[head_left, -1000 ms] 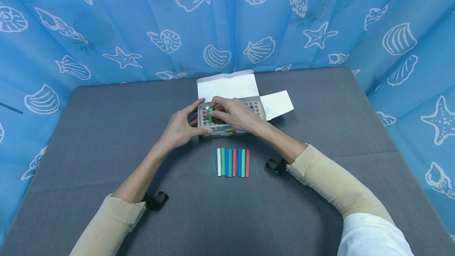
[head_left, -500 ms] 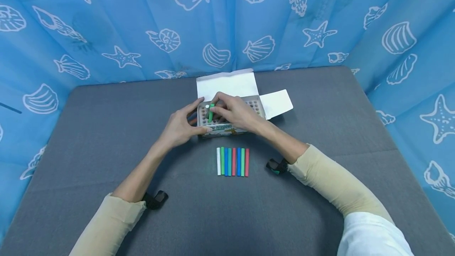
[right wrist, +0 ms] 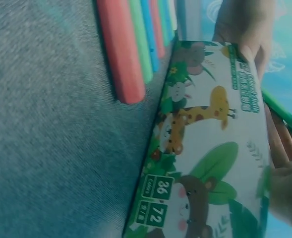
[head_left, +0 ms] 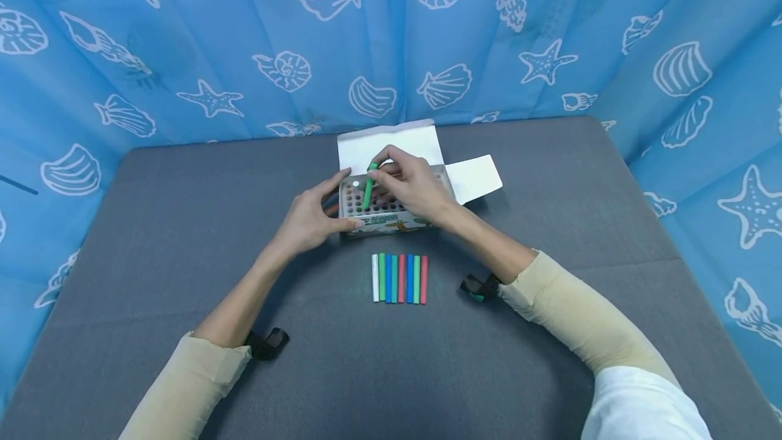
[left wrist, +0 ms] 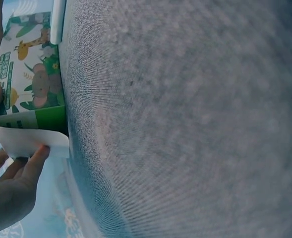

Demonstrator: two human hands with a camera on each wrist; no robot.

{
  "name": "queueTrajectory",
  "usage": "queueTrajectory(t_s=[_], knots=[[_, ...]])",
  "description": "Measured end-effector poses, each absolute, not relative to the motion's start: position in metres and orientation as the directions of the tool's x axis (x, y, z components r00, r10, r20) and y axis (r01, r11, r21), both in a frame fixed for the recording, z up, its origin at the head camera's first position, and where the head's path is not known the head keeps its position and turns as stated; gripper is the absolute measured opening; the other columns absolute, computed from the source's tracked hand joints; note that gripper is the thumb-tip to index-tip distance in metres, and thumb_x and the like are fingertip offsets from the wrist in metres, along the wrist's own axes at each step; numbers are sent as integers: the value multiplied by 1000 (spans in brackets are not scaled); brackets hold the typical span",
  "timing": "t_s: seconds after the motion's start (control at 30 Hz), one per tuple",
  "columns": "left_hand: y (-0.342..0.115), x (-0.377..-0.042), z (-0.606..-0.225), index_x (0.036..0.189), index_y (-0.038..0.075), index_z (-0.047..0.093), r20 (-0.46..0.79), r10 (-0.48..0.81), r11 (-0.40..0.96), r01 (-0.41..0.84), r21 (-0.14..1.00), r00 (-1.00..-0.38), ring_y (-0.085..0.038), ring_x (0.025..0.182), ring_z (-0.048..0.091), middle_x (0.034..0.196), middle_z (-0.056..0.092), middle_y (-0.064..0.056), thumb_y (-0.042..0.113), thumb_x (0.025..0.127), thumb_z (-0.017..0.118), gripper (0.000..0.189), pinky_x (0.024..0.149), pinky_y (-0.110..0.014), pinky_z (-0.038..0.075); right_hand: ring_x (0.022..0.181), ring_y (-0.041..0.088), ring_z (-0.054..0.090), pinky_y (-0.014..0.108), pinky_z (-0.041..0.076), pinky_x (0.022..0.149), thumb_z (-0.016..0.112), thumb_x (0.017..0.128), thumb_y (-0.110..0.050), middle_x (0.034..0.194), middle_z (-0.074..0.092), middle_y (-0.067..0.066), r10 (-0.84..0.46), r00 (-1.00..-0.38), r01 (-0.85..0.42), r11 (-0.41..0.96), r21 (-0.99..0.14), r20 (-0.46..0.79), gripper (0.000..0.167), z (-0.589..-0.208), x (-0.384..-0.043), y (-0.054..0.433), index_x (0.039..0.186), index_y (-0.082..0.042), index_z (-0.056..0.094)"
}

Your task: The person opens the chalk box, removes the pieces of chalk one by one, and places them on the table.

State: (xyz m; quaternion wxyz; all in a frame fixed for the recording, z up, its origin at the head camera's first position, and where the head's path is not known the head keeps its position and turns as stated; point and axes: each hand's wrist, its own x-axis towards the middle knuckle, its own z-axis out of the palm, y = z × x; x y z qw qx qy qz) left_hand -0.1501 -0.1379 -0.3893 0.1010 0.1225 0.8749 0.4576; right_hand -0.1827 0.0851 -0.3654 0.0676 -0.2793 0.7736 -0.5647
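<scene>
A cardboard chalk box (head_left: 400, 224) with animal pictures stands with its lid raised, showing a tray of round holes. My left hand (head_left: 305, 219) grips the box's left end, thumb on the front edge and a finger at the back corner. In the left wrist view its fingers touch a white end flap (left wrist: 29, 141). Over the tray, my right hand (head_left: 418, 187) pinches a green chalk stick (head_left: 369, 187) between thumb and finger. The stick leans, its lower end close over the holes at the left. One white chalk (head_left: 356, 184) sits in a hole at the back left.
In front of the box lies a row of several chalk sticks (head_left: 400, 279), white, green, blue and red, side by side on the grey cloth (head_left: 318, 372). The white lid (head_left: 391, 144) stands up behind; a flap (head_left: 474, 178) sticks out right. A blue shell-print curtain (head_left: 391, 32) hangs behind.
My right hand has risen and moved slightly right and back with the green chalk, which was upright in the tray and now leans. The left hand keeps its hold.
</scene>
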Motion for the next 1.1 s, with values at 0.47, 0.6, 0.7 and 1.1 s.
queueTrajectory(t_s=[0.47, 0.6, 0.7, 1.1], knots=[[-139, -149, -389, 157, 24, 31, -78, 294, 563, 107, 819, -953, -33, 143, 36, 158, 34, -14, 21, 81, 85, 93, 106, -39, 51, 85, 29, 71, 38, 64, 73, 64, 99, -15, 99, 69, 13, -457, -879, -269, 242, -932, 135, 24, -356, -170, 105, 118, 0, 65], [-139, -148, -390, 157, 24, 31, -79, 290, 560, 102, 822, -954, -32, 143, 36, 158, 34, -14, 21, 81, 85, 94, 106, -38, 50, 83, 31, 71, 40, 64, 74, 64, 99, -15, 99, 70, 14, -448, -888, -236, 258, -937, 100, 27, -353, -165, 113, 121, 0, 67], [-138, -147, -390, 157, 25, 31, -79, 287, 550, 97, 829, -955, -31, 143, 35, 158, 34, -13, 19, 80, 86, 95, 106, -38, 50, 79, 31, 71, 39, 64, 72, 66, 97, -15, 97, 71, 13, -439, -896, -207, 286, -936, 64, 28, -352, -160, 119, 122, 0, 68], [-135, -148, -389, 157, 25, 31, -79, 286, 539, 92, 837, -955, -31, 144, 33, 160, 29, -13, 18, 81, 85, 93, 106, -36, 50, 78, 28, 70, 52, 63, 75, 68, 96, -9, 102, 68, 18, -389, -921, -77, 254, -964, -29, 31, -352, -142, 144, 124, 2, 66]])
